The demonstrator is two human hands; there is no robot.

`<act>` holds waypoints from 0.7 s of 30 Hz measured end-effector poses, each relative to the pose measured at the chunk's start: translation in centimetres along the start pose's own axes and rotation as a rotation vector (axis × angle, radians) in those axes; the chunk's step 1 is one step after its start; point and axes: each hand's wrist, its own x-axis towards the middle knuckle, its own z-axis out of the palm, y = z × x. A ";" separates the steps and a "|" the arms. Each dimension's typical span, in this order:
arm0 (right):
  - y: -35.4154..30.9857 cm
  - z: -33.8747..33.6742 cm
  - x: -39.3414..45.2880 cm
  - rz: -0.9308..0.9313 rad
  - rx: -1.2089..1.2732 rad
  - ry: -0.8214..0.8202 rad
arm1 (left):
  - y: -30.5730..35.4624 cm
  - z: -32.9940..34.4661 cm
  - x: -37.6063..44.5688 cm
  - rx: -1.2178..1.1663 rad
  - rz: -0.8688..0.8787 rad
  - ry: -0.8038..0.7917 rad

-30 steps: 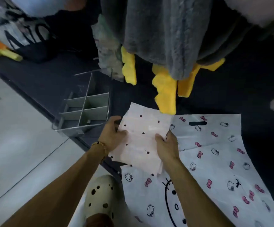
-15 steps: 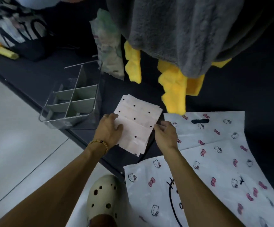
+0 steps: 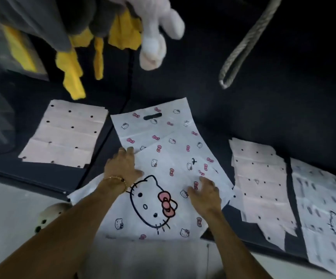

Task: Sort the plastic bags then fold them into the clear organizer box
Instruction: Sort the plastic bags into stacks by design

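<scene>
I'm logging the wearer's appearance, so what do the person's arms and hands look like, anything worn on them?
Both forearms are bare, no sleeves or gloves in view. The left hand has a thin gold-coloured bracelet with a few dark beads at the wrist. The right hand shows nothing worn.

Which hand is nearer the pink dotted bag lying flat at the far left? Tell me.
Left. The left hand rests on the cat-print bag's left edge, a short gap from the pink dotted bag. The right hand sits farther right, across the cat-print bag.

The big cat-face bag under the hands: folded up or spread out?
Spread out. The cat-face bag lies flat on the dark surface, with both hands on it.
</scene>
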 end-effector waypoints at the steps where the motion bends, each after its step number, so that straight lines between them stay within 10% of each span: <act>1: 0.7 0.0 -0.1 -0.014 -0.051 -0.046 | 0.3 -0.1 0.0 -0.035 -0.025 -0.033; 8: 0.2 -0.1 1.2 -0.381 0.008 -0.191 | -1.3 -0.1 -1.4 -0.335 -0.131 -0.094; 14: -1.1 -2.5 8.1 -0.098 0.033 0.156 | -4.7 -0.2 -3.4 -0.643 -0.333 0.024; 21: -0.2 -2.6 11.0 0.070 0.031 -0.061 | -5.2 0.6 -2.7 -0.816 -0.446 0.113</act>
